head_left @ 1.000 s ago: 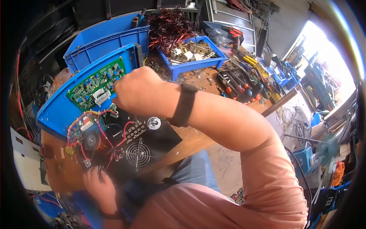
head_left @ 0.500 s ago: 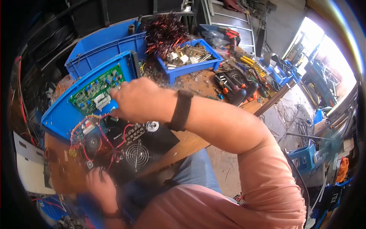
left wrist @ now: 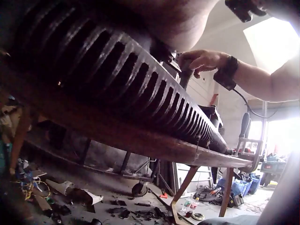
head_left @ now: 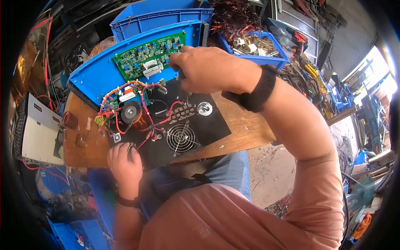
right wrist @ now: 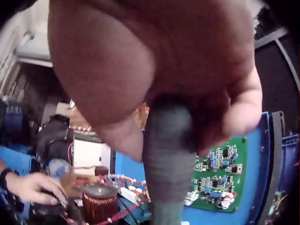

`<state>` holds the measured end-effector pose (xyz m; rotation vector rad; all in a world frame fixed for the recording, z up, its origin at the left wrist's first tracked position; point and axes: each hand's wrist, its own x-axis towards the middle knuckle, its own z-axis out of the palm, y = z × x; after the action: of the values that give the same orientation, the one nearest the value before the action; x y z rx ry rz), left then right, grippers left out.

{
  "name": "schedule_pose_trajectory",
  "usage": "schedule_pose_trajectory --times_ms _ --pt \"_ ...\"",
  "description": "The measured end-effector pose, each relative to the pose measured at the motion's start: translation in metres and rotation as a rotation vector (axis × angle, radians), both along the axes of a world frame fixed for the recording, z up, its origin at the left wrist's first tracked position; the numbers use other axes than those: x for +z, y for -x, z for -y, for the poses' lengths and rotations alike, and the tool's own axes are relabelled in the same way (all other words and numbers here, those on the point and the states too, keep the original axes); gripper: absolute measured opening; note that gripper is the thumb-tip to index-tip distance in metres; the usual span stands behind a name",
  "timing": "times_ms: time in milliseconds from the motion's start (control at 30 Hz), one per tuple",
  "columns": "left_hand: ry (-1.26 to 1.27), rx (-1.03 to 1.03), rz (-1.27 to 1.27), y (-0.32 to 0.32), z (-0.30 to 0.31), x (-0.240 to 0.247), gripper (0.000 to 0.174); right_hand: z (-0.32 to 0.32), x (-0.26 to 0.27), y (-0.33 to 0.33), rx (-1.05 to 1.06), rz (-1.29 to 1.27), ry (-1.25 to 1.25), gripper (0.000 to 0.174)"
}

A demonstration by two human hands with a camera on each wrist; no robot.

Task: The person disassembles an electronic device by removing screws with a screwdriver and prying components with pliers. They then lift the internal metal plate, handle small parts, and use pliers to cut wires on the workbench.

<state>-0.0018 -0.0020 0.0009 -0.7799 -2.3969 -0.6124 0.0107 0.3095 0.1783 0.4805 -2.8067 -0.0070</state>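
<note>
In the head view, my right hand (head_left: 204, 68) is over the right end of a green circuit board (head_left: 131, 62) lying on a blue panel (head_left: 85, 85). The right wrist view shows its fingers curled round a grey-green cylindrical handle (right wrist: 168, 159); the handle's far end is out of sight. My left hand (head_left: 125, 162) rests at the near left edge of a black vented chassis (head_left: 208, 129), fingers loosely bent, with a small dark item beside the fingertips. A copper coil (head_left: 139, 121) and coloured wires sit between the hands.
Blue bins (head_left: 162, 18) stand behind the panel. A blue tray (head_left: 277, 58) of metal pieces is at the back right, with hand tools further right. A white-fronted case (head_left: 39, 129) stands at the left. The wooden table (head_left: 246, 133) ends in front of my legs.
The head view has turned, so the bench appears further right and higher. My right hand stays by the board's right side; my left hand remains at the chassis edge.
</note>
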Motion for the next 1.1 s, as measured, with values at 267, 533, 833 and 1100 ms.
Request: schedule_pose_trajectory --times_ms 267,533,833,1100 --pt "0.002 -0.001 -0.001 0.001 0.001 -0.002 0.019 -0.01 -0.01 0.016 0.026 0.001 -0.006 0.033" --pt "0.001 0.002 -0.002 0.001 0.0 -0.002 0.019 -0.002 0.0 0.013 -0.091 0.107 -0.015 0.036" --pt "0.008 -0.002 -0.009 0.001 0.0 -0.001 0.019 0.01 0.01 0.007 -0.244 0.202 -0.146 0.046" --pt "0.017 -0.001 0.002 0.001 0.0 -0.003 0.019 0.007 0.006 0.009 -0.238 0.141 -0.192 0.039"
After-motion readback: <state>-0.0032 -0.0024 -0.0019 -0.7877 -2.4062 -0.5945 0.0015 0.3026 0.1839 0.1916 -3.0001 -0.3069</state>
